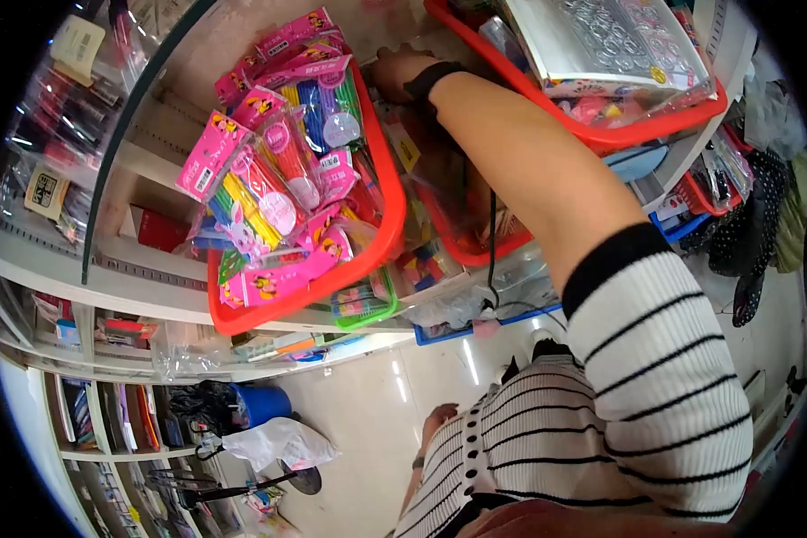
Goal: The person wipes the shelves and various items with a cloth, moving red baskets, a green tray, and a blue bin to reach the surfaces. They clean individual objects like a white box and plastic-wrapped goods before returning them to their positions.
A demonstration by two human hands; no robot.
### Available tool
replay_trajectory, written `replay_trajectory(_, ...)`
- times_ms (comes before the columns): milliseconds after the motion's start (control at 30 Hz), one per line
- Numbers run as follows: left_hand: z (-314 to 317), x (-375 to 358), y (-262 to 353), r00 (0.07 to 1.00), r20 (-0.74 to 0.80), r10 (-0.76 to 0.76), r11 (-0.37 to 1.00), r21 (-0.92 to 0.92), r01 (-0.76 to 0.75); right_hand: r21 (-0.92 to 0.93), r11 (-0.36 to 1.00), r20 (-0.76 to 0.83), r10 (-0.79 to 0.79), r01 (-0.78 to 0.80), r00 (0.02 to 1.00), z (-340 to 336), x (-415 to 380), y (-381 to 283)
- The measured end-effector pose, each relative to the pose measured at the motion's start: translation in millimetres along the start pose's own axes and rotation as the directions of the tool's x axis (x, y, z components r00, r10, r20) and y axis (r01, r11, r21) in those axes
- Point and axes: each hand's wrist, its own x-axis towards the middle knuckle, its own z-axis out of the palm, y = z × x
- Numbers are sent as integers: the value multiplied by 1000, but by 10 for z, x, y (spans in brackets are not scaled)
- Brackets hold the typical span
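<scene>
My right hand (399, 73) reaches into a shaded gap on the shelf, between two red baskets. Shadow hides its fingers and anything they hold. A dark band circles the wrist. Just left of it, a red basket (393, 211) carries packets (264, 184) with pink cards and coloured sticks. The other red basket (637, 134), under my right forearm's far side, bears a white box (614, 45) of small clear-wrapped pieces. My left hand (441, 416) hangs low beside my striped top, fingers loosely bent and apart, with nothing visible in it.
A curved shelf edge (166, 282) and a glass edge (108, 179) run along the left. Below are a green basket (368, 309), a blue bin (264, 405), a white bag (282, 442) and book shelves. A black cable (492, 242) hangs below my right forearm.
</scene>
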Motion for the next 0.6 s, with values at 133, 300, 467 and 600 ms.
replay_trajectory(133,-65,357,22,994,80,76,996,40,-79,68,998,85,2,-8,996,-228,-589,-158)
replay_trajectory(300,-231,667,541,975,137,175,960,195,-200,-121,945,101,-294,305,951,-390,-1108,-85)
replay_trajectory(467,-262,876,499,956,201,215,942,214,-257,-15,989,91,-146,148,985,-346,-970,-109)
replay_trajectory(600,-254,882,304,949,223,223,934,231,-273,146,987,-98,-59,73,993,-150,-751,-165)
